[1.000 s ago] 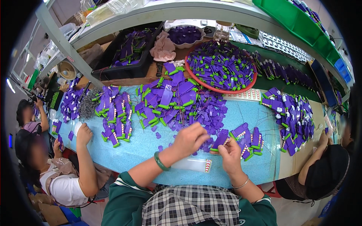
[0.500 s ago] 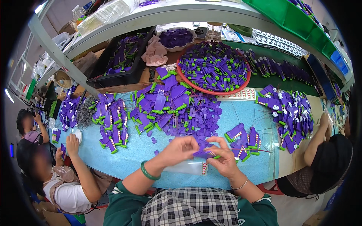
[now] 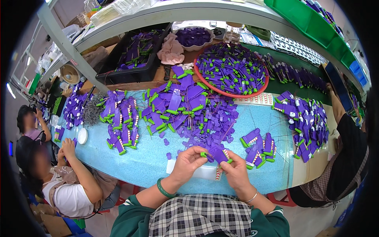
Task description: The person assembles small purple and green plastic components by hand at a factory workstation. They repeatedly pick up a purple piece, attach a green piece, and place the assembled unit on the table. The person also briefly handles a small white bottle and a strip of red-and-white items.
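A flat purple plastic piece with green ends and a red-and-white striped edge is held up over the near side of the blue table. My right hand pinches its right side between thumb and fingers. My left hand closes at its left, by a green tip and a small purple part; whether these join the piece I cannot tell. Beneath my hands lies a whitish strip with striped stickers at its right end. Beyond them spreads a heap of purple pieces, with small loose purple parts at its near side.
A red basket full of purple-green pieces stands behind the heap. Finished-looking bunches lie left, near right and far right. A black tray sits back left. A shelf crosses overhead. Other people sit on both sides.
The purple piece has been turned to show its flat face, and my left hand has come down slightly toward it. The right-hand co-worker's arm now reaches farther back; the view has shifted slightly.
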Available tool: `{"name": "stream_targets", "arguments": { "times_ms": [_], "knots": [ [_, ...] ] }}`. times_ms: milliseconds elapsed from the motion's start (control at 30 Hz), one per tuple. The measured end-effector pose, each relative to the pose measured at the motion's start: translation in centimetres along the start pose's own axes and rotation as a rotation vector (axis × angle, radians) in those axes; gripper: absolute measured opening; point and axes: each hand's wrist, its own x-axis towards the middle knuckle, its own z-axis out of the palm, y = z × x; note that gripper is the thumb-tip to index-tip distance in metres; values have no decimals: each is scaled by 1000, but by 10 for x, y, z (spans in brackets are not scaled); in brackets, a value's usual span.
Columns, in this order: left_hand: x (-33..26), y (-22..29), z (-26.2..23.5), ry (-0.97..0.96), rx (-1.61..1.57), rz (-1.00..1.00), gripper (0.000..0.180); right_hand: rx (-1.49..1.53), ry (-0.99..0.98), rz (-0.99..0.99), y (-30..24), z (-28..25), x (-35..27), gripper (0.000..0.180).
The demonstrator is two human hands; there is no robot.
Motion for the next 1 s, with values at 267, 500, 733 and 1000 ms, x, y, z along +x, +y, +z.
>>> {"name": "stream_targets", "arguments": {
  "times_ms": [267,500,733,1000],
  "knots": [
    [0,-3,-10,-47,-20,-41,20,-951,-78,-560,-22,0,-8,44],
    [-14,2,-18,-84,154,-279,18,-1056,-342,-248,-54,-11,-3,43],
    [-20,7,7,-169,475,-238,20,-700,-298,-13,-19,-8,-14,42],
    [-11,25,2,-311,364,-89,14,-546,-579,-165,-36,-14,-2,46]
  ]
}}
